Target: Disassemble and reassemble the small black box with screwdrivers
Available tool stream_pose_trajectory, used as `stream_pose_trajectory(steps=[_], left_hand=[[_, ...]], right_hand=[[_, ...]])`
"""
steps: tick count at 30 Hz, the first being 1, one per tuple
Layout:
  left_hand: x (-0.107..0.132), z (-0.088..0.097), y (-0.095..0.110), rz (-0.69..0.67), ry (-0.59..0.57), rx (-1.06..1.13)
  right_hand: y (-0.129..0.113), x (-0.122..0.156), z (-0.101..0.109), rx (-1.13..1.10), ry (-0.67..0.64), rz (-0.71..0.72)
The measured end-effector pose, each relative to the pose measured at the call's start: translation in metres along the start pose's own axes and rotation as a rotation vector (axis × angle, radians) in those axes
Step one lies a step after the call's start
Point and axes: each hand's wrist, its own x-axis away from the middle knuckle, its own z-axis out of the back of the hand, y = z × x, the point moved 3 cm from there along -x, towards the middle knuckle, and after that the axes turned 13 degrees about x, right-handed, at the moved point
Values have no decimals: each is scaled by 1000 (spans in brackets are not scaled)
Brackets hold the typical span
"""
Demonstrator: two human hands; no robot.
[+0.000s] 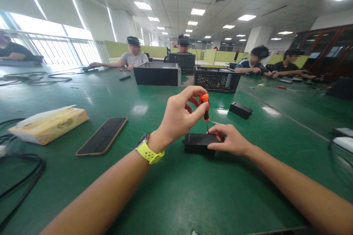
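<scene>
My left hand (pixel 184 112), with a watch on a yellow-green strap (pixel 149 152) at its wrist, grips the orange and black handle of a screwdriver (pixel 204 103). The screwdriver stands nearly upright, its shaft running down to the top of a black rectangular box (pixel 197 146) near the box's right end. Whether the tip sits in a screw is too small to tell. My right hand (pixel 227 138) holds the right end of this box against the green table, thumb on the near side and fingers at the back. Beyond it lies a similar black box (pixel 240 110).
A phone (pixel 102 136) and a yellow tissue pack (pixel 52 123) lie at left, beside black cables (pixel 24 180). Two black computer cases (pixel 157 75) stand across the table (pixel 171 194). Another screwdriver (pixel 284 87) lies far right. Several people sit around the far side.
</scene>
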Motion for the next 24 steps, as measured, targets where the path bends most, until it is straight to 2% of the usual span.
stream_pose_trajectory(steps=[8, 16, 24], left_hand=[[2, -4, 0, 34, 8, 2], [1, -1, 7, -17, 110, -138], [1, -3, 8, 57, 61, -100]], right_hand=[[-1, 0, -1, -29, -4, -10], [-1, 0, 0, -5, -2, -1], [-3, 1, 1, -7, -3, -4]])
